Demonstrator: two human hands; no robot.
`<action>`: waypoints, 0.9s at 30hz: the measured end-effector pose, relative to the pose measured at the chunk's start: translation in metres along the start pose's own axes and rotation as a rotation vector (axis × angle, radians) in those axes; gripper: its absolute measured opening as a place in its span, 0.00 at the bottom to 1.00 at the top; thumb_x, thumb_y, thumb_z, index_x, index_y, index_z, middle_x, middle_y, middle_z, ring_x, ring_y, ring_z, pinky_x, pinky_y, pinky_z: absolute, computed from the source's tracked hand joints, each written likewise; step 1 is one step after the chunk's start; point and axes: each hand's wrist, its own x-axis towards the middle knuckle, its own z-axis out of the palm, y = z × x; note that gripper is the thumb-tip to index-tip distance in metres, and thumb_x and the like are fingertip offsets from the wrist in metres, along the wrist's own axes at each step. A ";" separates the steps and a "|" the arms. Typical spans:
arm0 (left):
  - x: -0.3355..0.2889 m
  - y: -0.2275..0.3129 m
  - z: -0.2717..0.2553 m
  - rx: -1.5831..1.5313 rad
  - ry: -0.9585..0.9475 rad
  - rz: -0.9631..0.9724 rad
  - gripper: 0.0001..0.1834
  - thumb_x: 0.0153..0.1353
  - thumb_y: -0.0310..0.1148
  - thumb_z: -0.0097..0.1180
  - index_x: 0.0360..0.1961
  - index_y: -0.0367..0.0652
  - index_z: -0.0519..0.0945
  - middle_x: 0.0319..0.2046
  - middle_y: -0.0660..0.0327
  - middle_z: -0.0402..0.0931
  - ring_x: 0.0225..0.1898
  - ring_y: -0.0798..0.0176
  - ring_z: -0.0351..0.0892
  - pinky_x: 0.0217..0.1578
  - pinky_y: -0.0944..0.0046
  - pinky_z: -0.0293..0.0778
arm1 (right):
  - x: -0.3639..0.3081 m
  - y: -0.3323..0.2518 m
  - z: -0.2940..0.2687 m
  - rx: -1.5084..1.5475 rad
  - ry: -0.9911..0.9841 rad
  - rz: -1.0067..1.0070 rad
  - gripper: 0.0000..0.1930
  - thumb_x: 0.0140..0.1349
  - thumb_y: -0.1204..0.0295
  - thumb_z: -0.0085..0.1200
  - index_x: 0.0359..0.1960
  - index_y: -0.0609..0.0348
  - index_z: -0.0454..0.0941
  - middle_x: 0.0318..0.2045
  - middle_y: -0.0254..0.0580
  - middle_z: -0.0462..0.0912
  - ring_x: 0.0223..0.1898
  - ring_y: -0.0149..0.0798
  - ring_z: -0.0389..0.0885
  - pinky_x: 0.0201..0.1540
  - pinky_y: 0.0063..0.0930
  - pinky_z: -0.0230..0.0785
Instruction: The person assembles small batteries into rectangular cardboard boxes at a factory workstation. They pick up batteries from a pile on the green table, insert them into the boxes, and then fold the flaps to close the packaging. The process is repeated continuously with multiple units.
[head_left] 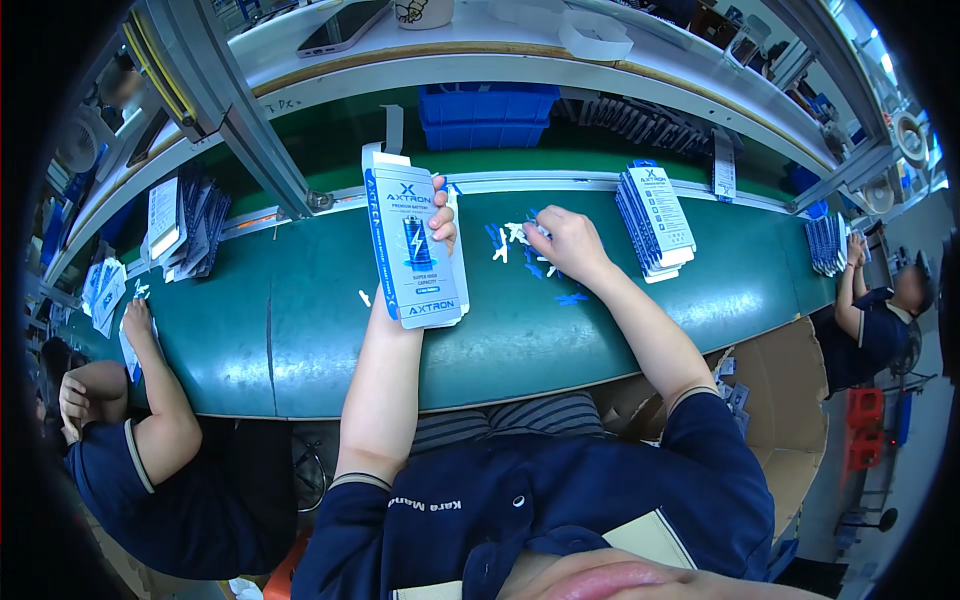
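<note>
My left hand [440, 215] grips a few white and blue flat battery boxes [412, 260], held upright above the green table; its fingers wrap round the right edge and the palm is hidden behind. The box's top flap stands open. To the right, my right hand [570, 243] is bent down over a scatter of small white plastic pieces [516, 233] and blue plastic pieces [571, 299]. Its fingertips are pressed together at the pile, and what they pinch is too small to make out. Beyond it stands a leaning stack of similar boxes [660, 215].
Blue bins [485, 115] sit under the white shelf [480, 45] at the back. A phone [343, 26] lies on that shelf. More box stacks [190, 230] stand at left, near a co-worker's arm [160, 375]. Another co-worker [870, 315] works at far right. A cardboard carton [780, 400] is below the table.
</note>
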 end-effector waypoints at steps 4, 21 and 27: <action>-0.001 -0.001 0.001 0.003 -0.006 -0.006 0.32 0.62 0.50 0.51 0.53 0.30 0.64 0.35 0.54 0.67 0.26 0.67 0.65 0.25 0.71 0.65 | 0.013 0.006 -0.014 0.100 0.111 0.062 0.16 0.59 0.66 0.55 0.20 0.65 0.71 0.20 0.50 0.73 0.21 0.52 0.74 0.25 0.40 0.65; 0.002 -0.001 -0.004 0.013 0.029 -0.004 0.32 0.63 0.52 0.49 0.52 0.30 0.64 0.34 0.55 0.67 0.25 0.68 0.65 0.23 0.72 0.65 | 0.005 0.035 -0.029 0.826 0.124 0.262 0.10 0.54 0.78 0.45 0.35 0.67 0.78 0.36 0.40 0.79 0.40 0.32 0.74 0.49 0.24 0.63; 0.001 0.000 -0.004 0.011 0.036 0.006 0.32 0.64 0.52 0.49 0.52 0.30 0.64 0.34 0.55 0.67 0.26 0.68 0.64 0.24 0.72 0.65 | -0.013 0.032 -0.050 0.446 -0.029 0.163 0.20 0.49 0.74 0.56 0.48 0.59 0.78 0.54 0.47 0.74 0.59 0.45 0.69 0.63 0.34 0.57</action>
